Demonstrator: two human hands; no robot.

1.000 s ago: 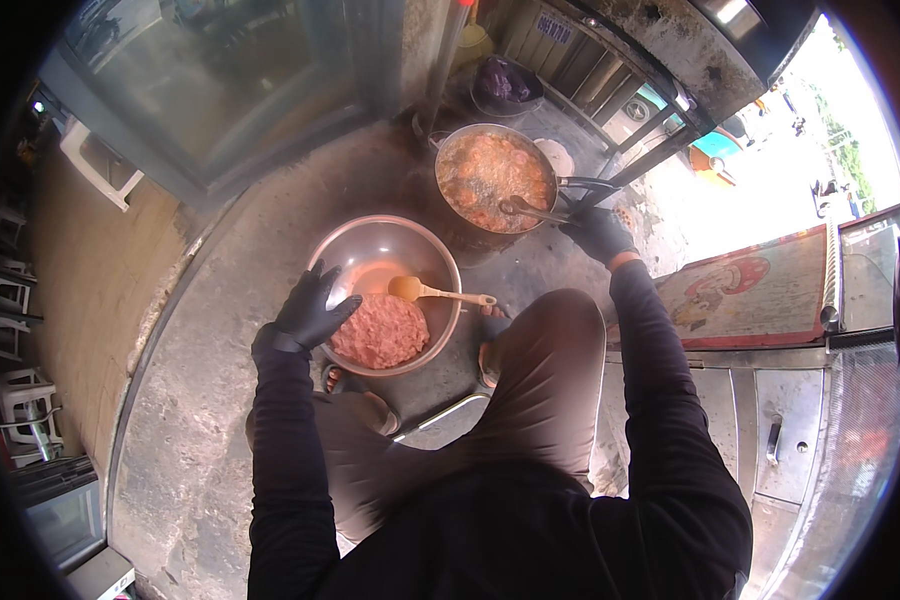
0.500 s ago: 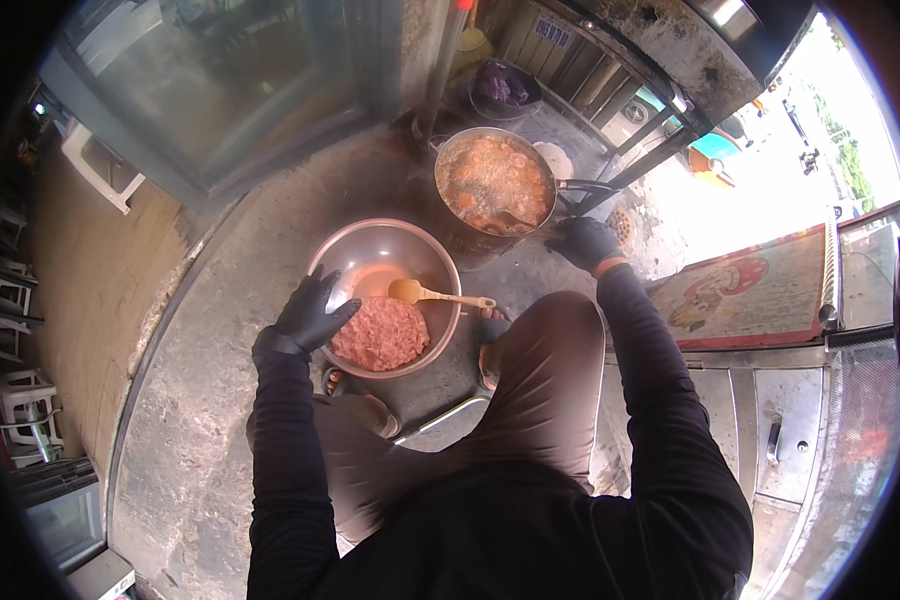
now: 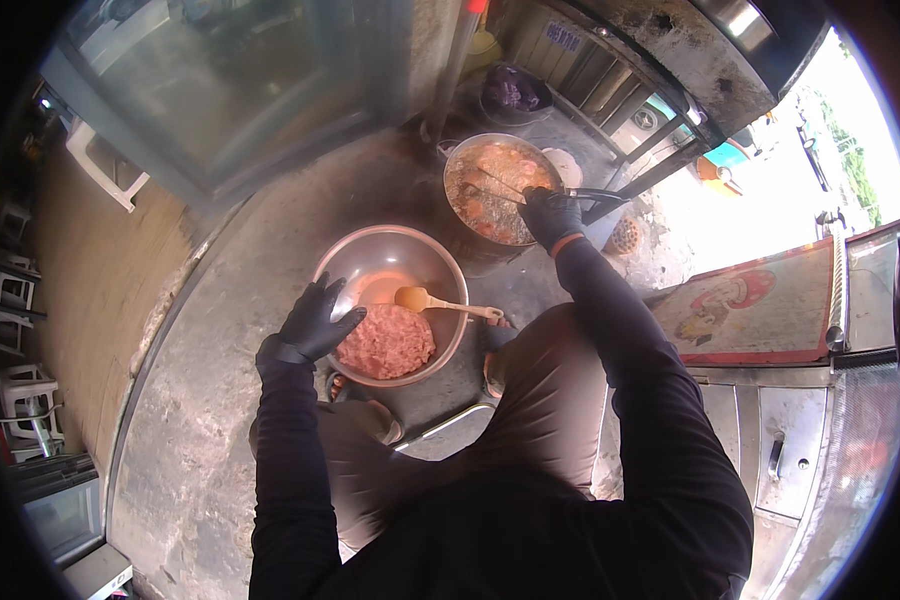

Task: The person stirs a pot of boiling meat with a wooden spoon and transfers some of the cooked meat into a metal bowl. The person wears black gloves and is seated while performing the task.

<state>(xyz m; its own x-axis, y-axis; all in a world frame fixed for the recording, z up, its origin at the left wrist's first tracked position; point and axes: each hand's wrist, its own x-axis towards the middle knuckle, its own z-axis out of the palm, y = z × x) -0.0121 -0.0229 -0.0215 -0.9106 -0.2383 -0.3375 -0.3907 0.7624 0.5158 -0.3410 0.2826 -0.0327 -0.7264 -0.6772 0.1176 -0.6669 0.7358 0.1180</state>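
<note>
A wide metal bowl (image 3: 448, 262) stands in front of my knees, with a mound of pink minced meat (image 3: 385, 343) in it. A yellowish spoon (image 3: 450, 304) lies on the meat, its handle reaching over the right rim. My left hand (image 3: 315, 318), in a black glove, rests across the left rim with fingers spread and thumb by the meat. Beyond, a round pan (image 3: 448, 185) holds bubbling oil with brownish pieces (image 3: 498, 165). My right hand (image 3: 550, 215), also gloved, is closed at the pan's right side on thin two-pronged metal tongs (image 3: 502, 184), which reach over the oil.
A dark handle (image 3: 600, 196) juts right from the pan. Behind stands a dark tub (image 3: 515, 92) with a purple bag. A glass-panelled frame (image 3: 230, 100) is at far left; metal cabinets (image 3: 790, 450) flank my right. A perforated round briquette (image 3: 625, 236) sits right of the pan.
My right hand has moved up and left from beside the pan to its right edge, and the tongs now extend over the oil. My left hand stays on the bowl.
</note>
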